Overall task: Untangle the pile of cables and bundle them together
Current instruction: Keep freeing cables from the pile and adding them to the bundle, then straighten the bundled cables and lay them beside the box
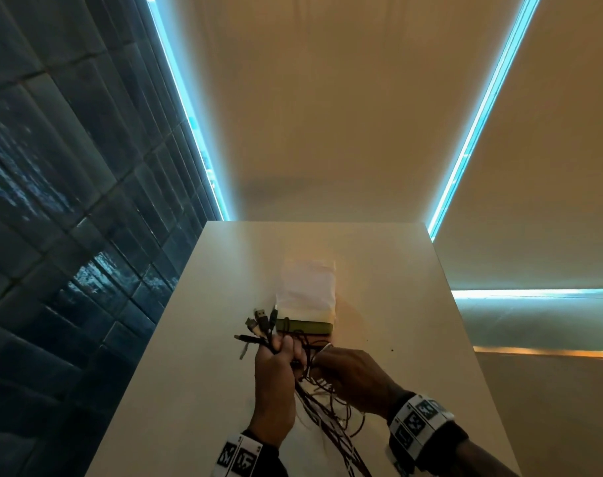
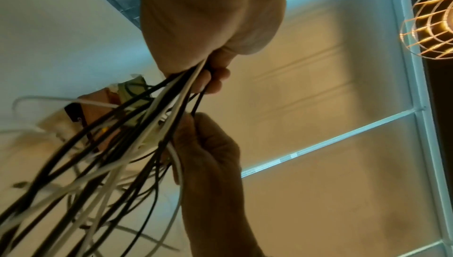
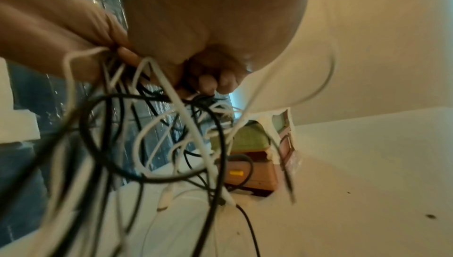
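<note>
A bunch of black and white cables (image 1: 324, 418) hangs over the white table (image 1: 190, 390). My left hand (image 1: 276, 370) grips the bunch in a fist, and several plug ends (image 1: 262, 321) stick up above it. My right hand (image 1: 355, 373), just to the right, pinches strands of the same bunch. In the left wrist view the left hand (image 2: 210, 34) clamps the cables (image 2: 137, 135) while the right hand (image 2: 208, 149) holds them lower down. In the right wrist view loops of cable (image 3: 157, 137) dangle below the right hand (image 3: 208, 52).
A cloth-covered stack with a green box (image 1: 305, 327) stands on the table just beyond my hands. Dark tiled wall (image 1: 69, 201) runs along the left. Bare table surface lies on both sides. A wire-cage lamp (image 2: 431, 23) hangs overhead.
</note>
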Motion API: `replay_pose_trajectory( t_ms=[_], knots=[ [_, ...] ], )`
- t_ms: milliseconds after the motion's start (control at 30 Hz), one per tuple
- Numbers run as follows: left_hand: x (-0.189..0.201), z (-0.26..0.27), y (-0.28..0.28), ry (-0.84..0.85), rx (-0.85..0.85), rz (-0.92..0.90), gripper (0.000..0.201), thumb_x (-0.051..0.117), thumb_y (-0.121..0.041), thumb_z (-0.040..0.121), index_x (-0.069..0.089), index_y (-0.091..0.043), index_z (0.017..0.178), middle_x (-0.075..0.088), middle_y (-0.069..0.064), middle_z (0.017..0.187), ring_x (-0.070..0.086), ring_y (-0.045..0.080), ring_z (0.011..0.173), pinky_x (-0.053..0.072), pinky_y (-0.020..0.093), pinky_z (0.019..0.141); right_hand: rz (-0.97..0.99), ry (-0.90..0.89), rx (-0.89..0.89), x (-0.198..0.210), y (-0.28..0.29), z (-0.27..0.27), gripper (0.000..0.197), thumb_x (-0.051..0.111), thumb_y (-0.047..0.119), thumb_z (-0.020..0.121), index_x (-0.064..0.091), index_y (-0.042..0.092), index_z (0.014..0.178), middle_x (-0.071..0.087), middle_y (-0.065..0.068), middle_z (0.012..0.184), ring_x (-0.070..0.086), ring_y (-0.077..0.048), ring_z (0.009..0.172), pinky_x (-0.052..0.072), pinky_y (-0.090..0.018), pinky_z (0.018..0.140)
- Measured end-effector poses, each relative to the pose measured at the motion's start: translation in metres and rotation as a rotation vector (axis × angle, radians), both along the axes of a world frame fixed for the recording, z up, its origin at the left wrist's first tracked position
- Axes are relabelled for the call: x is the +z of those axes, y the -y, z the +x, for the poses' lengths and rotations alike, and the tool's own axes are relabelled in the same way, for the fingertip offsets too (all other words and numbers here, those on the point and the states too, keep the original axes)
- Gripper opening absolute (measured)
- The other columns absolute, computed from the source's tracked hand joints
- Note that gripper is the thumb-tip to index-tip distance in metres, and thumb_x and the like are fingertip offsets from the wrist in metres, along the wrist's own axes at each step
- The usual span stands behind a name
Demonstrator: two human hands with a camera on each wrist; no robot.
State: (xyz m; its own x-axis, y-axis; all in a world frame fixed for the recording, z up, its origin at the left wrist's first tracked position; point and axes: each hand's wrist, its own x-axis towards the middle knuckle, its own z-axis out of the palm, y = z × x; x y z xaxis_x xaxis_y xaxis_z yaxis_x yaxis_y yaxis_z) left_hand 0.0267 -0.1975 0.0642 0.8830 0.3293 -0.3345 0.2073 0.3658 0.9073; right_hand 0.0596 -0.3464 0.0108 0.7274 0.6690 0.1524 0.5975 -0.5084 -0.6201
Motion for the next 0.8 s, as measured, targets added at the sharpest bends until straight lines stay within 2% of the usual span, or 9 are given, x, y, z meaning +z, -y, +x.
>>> replay_pose_trajectory(
  t_ms=[100, 200, 300, 433, 533, 633, 733, 767, 800],
  knots=[
    [-0.001, -0.002, 0.001, 0.003, -0.019, 0.010, 0.033, 0.040, 0.006, 0.095, 0.032, -0.016, 0.073, 0.039, 0.003, 0.057, 0.038, 0.016, 0.053, 0.032, 0.025, 0.049, -0.017, -0.017, -0.019, -0.009, 0.006, 0.004, 0.010, 0.053, 0.018, 0.094, 0.060, 0.024, 0.099, 0.064, 0.004, 0.095, 0.058, -0.008, 0.081, 0.051, -0.024, 0.071],
    [0.001, -0.005, -0.001, 0.007, -0.045, -0.014, 0.033, 0.039, 0.007, 0.095, 0.031, -0.017, 0.073, 0.037, 0.003, 0.058, 0.034, 0.015, 0.053, 0.027, 0.023, 0.046, 0.037, -0.073, -0.032, -0.012, 0.007, 0.012, 0.008, 0.060, 0.018, 0.090, 0.063, 0.023, 0.095, 0.063, 0.007, 0.096, 0.059, -0.007, 0.084, 0.052, -0.025, 0.073],
    [0.007, -0.009, -0.013, 0.028, -0.038, -0.062, 0.036, 0.038, 0.007, 0.094, 0.030, -0.019, 0.072, 0.036, 0.002, 0.058, 0.030, 0.013, 0.050, 0.024, 0.019, 0.041, 0.059, -0.204, -0.149, -0.029, 0.026, 0.020, 0.024, 0.064, 0.003, 0.083, 0.066, 0.026, 0.086, 0.067, 0.010, 0.090, 0.062, -0.005, 0.082, 0.055, -0.033, 0.074],
    [0.016, -0.009, -0.035, 0.077, -0.026, -0.129, 0.037, 0.038, 0.007, 0.094, 0.031, -0.021, 0.071, 0.037, 0.001, 0.057, 0.032, 0.011, 0.048, 0.022, 0.018, 0.040, 0.130, -0.409, -0.365, -0.044, 0.060, 0.019, 0.021, 0.063, -0.003, 0.083, 0.075, 0.014, 0.079, 0.071, -0.005, 0.069, 0.061, -0.009, 0.055, 0.055, -0.034, 0.054],
    [0.016, -0.009, -0.042, 0.071, -0.030, -0.199, 0.036, 0.038, 0.007, 0.094, 0.032, -0.021, 0.071, 0.037, 0.002, 0.059, 0.033, 0.012, 0.048, 0.022, 0.020, 0.041, 0.130, -0.412, -0.490, -0.042, 0.066, 0.020, 0.023, 0.064, -0.001, 0.086, 0.074, 0.018, 0.076, 0.067, -0.001, 0.060, 0.057, -0.006, 0.045, 0.054, -0.029, 0.050],
    [0.017, -0.010, -0.041, 0.072, -0.049, -0.234, 0.035, 0.038, 0.006, 0.093, 0.032, -0.020, 0.071, 0.038, 0.002, 0.060, 0.034, 0.013, 0.051, 0.024, 0.021, 0.042, 0.069, -0.462, -0.542, -0.047, 0.065, 0.027, 0.033, 0.058, -0.011, 0.082, 0.074, 0.013, 0.099, 0.074, -0.007, 0.089, 0.068, -0.011, 0.062, 0.061, -0.035, 0.067],
    [0.020, -0.010, -0.038, 0.084, -0.058, -0.214, 0.035, 0.039, 0.006, 0.093, 0.033, -0.020, 0.071, 0.041, 0.003, 0.061, 0.037, 0.014, 0.052, 0.026, 0.022, 0.043, -0.163, -0.386, -0.487, -0.029, 0.055, 0.027, 0.060, 0.058, -0.010, 0.078, 0.055, 0.013, 0.134, 0.056, -0.005, 0.137, 0.062, -0.014, 0.109, 0.052, -0.024, 0.092],
    [0.021, -0.010, -0.037, 0.083, -0.056, -0.209, 0.035, 0.040, 0.006, 0.092, 0.033, -0.020, 0.071, 0.042, 0.003, 0.061, 0.038, 0.014, 0.053, 0.027, 0.022, 0.043, -0.190, -0.316, -0.464, -0.015, 0.049, 0.024, 0.065, 0.056, -0.008, 0.079, 0.049, 0.016, 0.139, 0.051, -0.002, 0.141, 0.058, -0.007, 0.113, 0.049, -0.018, 0.091],
    [0.022, -0.010, -0.037, 0.077, -0.054, -0.205, 0.035, 0.040, 0.006, 0.092, 0.033, -0.020, 0.071, 0.042, 0.002, 0.061, 0.039, 0.014, 0.053, 0.028, 0.022, 0.043, -0.134, -0.265, -0.418, 0.000, 0.041, 0.019, 0.063, 0.055, -0.006, 0.081, 0.047, 0.018, 0.139, 0.050, 0.001, 0.141, 0.060, 0.000, 0.102, 0.049, -0.013, 0.082]
  ],
)
